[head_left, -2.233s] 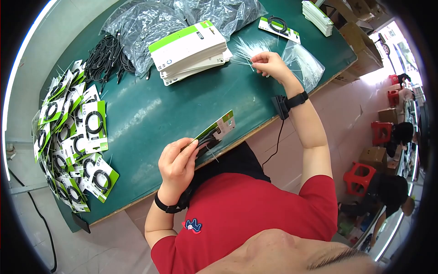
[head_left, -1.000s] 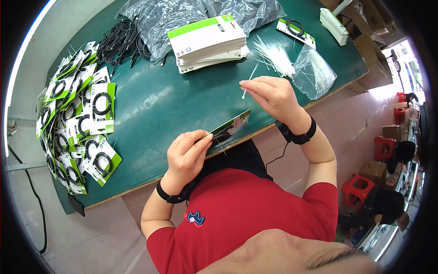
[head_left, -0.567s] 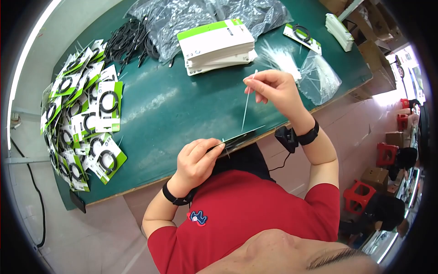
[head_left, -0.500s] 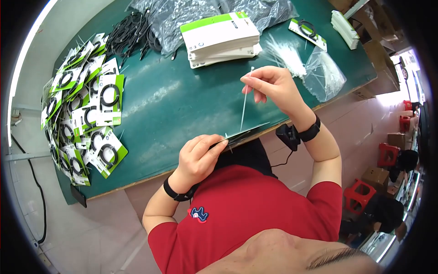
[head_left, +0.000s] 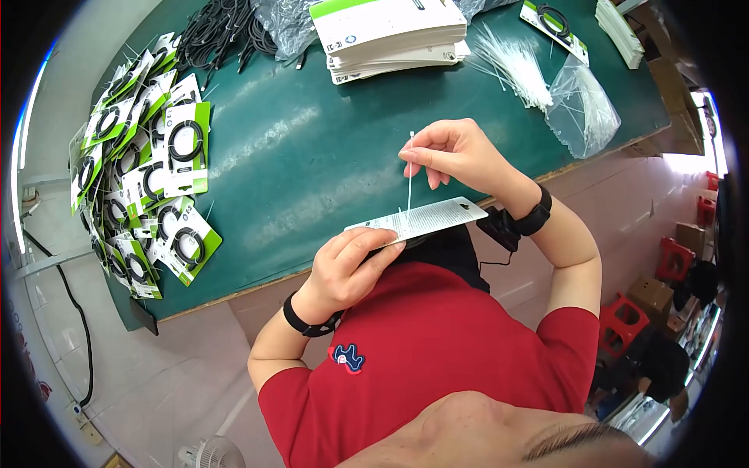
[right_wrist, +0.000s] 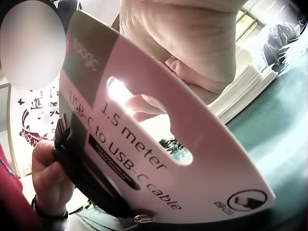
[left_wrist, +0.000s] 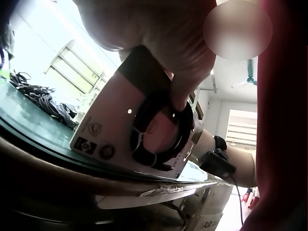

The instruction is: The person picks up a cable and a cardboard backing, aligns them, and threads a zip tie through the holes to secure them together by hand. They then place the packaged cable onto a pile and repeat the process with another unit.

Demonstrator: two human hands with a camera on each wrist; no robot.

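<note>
My left hand (head_left: pixel 351 269) grips one end of a white packaging card (head_left: pixel 445 218) near the table's front edge, its printed back turned up. A coiled black USB-C cable (left_wrist: pixel 139 151) lies against the card's other face, as the left wrist view shows, with a thin white tie round it. Between thumb and index finger, my right hand (head_left: pixel 460 160) pinches a white cable tie (head_left: pixel 410 183) above the card. The tie's lower end is right at the card's back, beside a small white tip poking up there. The right wrist view shows the card's cut-out slot and cable lettering.
Left on the green table (head_left: pixel 265 210) is a heap of carded cables (head_left: pixel 144 164). Loose black cables (head_left: pixel 222 35) and a stack of cards (head_left: pixel 390 39) sit at the back. To the right lie loose cable ties (head_left: pixel 519 74), a clear bag (head_left: pixel 589 117) and one carded cable (head_left: pixel 555 25).
My right hand has come from the loose ties to above the card with one tie, turning it upright. My left hand has tilted the card so its back faces up.
</note>
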